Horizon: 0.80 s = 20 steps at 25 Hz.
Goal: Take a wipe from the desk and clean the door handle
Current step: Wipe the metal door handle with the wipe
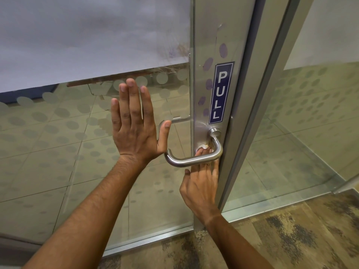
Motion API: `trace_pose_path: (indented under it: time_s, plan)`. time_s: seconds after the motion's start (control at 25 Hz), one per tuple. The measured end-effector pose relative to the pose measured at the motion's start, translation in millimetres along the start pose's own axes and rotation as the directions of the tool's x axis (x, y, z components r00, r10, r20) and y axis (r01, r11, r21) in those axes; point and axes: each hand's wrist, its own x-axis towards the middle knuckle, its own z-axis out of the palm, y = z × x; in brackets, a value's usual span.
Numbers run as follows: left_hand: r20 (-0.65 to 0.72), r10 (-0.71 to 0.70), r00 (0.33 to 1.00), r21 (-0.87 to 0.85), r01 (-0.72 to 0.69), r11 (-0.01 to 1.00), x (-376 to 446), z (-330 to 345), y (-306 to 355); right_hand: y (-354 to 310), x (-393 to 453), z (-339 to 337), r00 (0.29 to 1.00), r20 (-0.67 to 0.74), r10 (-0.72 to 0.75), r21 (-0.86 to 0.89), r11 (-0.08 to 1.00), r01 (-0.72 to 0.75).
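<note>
head view: left hand flat, fingers straight, on glass door; right hand pinches soft, limp wipe behind rigid, likely slippery steel door handle.

A brushed, satin-metal door handle curves off a matt aluminium door frame bearing a glossy blue PULL sticker; smooth glass panel carries frosted dots, above mottled, rough carpet; a soft white wipe.
</note>
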Motion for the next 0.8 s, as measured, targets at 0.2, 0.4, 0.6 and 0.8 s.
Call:
trace_pose_path:
  time_s: [0.2, 0.4, 0.6, 0.8]
  plan:
    - [-0.003, -0.01, 1.0, -0.006, 0.01, 1.0, 1.2, 0.8, -0.1, 20.0, 5.4, -8.4, 0.996, 0.042, 0.082, 0.001, 0.997, -0.083]
    - [-0.019, 0.024, 1.0, 0.005, -0.024, 1.0, 1.5, 1.4, 0.3, 12.4, 14.7, -22.1, 0.974, -0.07, 0.214, 0.328, 0.927, -0.18]
    - [-0.006, -0.001, 1.0, 0.002, 0.001, 1.0, 1.7, 1.0, 0.3, 19.3, 21.4, -40.8, 0.857, -0.249, 0.451, 0.675, 0.716, -0.181]
    - [0.011, 0.001, 1.0, 0.01, -0.001, 1.0, 2.1, -0.6, 0.4, 8.1, 20.5, -44.3, 0.811, -0.192, 0.553, 0.888, 0.45, -0.097]
